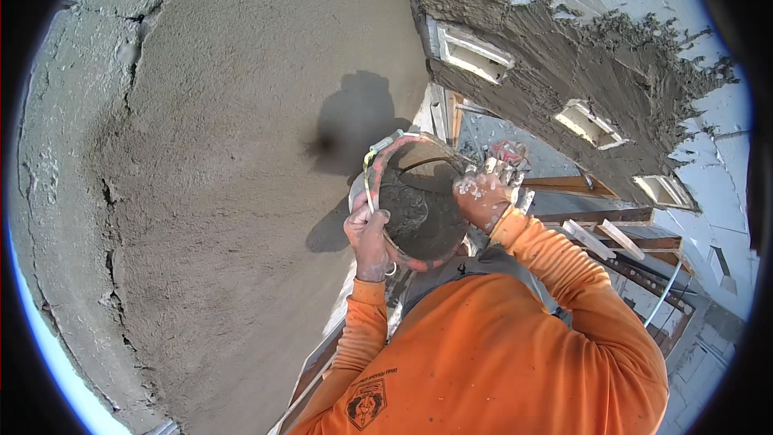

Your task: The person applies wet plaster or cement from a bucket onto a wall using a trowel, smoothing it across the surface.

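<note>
A round bucket [378, 185] with a reddish, mortar-smeared rim is held at the middle, in front of my orange-sleeved body. Wet grey mortar [419, 213] lies inside it. My left hand [370, 234] is closed on the bucket's left side, thumb near the rim. At the right rim my right hand [483, 197] is closed, its skin spotted with pale mortar. What its fingers wrap round is hidden. A flat dark shape, partly edged by a curved line, shows in the bucket beside this hand; I cannot tell whether it is a tool or shadow.
A broad plastered wall [233, 153] rises close on the left, with a cracked edge [109, 234] farther left. Fresh rough mortar [547, 56] surrounds several pale rectangular vent openings [475, 54] at upper right. Wooden framing [596, 216] and loose battens stand below right.
</note>
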Demonstrator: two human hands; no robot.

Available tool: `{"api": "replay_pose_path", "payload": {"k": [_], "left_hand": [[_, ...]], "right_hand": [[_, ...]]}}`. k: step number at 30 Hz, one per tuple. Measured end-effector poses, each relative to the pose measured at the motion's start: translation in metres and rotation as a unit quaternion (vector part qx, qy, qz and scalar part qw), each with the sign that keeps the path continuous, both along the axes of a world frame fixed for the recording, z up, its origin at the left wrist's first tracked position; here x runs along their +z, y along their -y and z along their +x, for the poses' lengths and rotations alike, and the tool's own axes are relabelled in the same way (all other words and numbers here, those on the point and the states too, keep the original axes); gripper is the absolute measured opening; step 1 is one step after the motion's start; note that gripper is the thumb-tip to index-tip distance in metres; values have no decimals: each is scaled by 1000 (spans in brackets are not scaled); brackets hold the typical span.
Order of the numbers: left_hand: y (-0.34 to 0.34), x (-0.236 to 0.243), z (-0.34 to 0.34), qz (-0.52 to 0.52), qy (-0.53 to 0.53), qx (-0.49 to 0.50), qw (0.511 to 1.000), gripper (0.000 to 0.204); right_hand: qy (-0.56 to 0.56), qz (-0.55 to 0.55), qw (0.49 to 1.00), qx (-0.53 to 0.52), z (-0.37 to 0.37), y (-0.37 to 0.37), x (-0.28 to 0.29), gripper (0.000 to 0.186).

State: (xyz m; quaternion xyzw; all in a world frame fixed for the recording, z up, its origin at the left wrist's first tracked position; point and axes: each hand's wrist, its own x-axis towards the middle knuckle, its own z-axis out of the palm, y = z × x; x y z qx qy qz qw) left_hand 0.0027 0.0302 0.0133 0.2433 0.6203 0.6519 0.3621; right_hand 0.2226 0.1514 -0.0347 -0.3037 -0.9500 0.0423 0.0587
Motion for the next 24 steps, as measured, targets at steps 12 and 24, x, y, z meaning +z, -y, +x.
{"api": "replay_pose_path", "payload": {"k": [12,24], "left_hand": [[-26,11,23,6,-2,-78,997,8],[15,-28,-13,99,100,96,985,14]], "right_hand": [[1,-263,965,13,8,6,-2,24],[-46,-455,884,96,39,-42,-9,39]]}}
